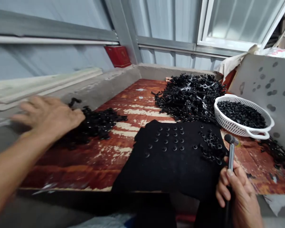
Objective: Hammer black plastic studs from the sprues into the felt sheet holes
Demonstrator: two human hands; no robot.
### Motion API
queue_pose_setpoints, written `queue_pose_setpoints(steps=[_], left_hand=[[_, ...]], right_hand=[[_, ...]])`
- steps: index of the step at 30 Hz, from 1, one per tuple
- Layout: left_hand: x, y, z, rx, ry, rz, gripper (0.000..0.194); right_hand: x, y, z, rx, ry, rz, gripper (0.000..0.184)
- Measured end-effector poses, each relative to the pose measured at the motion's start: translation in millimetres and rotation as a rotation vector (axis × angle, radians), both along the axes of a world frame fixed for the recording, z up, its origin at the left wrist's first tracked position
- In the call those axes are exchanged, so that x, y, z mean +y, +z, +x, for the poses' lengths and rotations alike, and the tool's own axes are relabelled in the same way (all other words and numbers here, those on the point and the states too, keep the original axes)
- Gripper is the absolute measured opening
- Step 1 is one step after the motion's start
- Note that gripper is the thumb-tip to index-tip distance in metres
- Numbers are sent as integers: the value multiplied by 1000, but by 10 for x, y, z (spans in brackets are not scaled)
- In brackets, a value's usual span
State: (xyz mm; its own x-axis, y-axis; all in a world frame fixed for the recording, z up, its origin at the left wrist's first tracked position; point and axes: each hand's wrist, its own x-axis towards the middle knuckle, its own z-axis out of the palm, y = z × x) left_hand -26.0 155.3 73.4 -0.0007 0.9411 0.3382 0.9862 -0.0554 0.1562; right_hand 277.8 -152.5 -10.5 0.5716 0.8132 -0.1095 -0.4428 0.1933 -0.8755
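My right hand is wrapped round the handle of a small hammer, its head raised at the right edge of a black cloth. On that cloth sit small round black parts in rough rows. A little heap of thin black pieces lies at the cloth's right side. My left hand, slightly blurred, reaches over the near end of a loose pile of black plastic parts at the left. Its fingers are stretched out and apart, and I see nothing held in them.
A large tangled heap of black plastic pieces stands at the back of the worn red-brown table. Right of it, a white basket holds many small black parts. More black scraps lie by the grey spotted panel.
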Motion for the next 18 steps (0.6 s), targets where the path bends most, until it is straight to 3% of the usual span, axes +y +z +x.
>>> queue_pose_setpoints(steps=[1,3,4,7,8,9,10,12,14,16,18], left_hand=[[-71,-60,132,-77,21,153,76],[-321,-140,519,-77,-72,271,63],[-476,-159,750,-18,-208,262,56],[-883,-169,1424,183,-797,90,35],[-949,-171,1611,209,-990,42,31],[-964,-176,1774,207,-1092,10,29],[-927,-187,1914,167,-1088,-7,28],[-733,-227,2135,97,-926,-77,27],[-486,-282,2299,86,-812,-168,41],[-306,-343,2420,79,-769,-174,46],[-241,-393,2501,74,-777,-165,35]], right_hand=[[-12,-18,-7,6,-2,-11,29],[-31,-38,-28,18,3,-40,24],[-38,-42,-40,25,6,-53,22],[-38,-47,-60,20,29,-69,26],[-35,-50,-61,16,34,-73,29],[-31,-53,-60,16,38,-74,32],[-26,-56,-59,19,37,-73,33],[-17,-60,-59,39,23,-66,32],[-6,-62,-65,65,16,-54,31],[4,-67,-73,88,17,-45,31],[12,-76,-80,96,24,-35,32]])
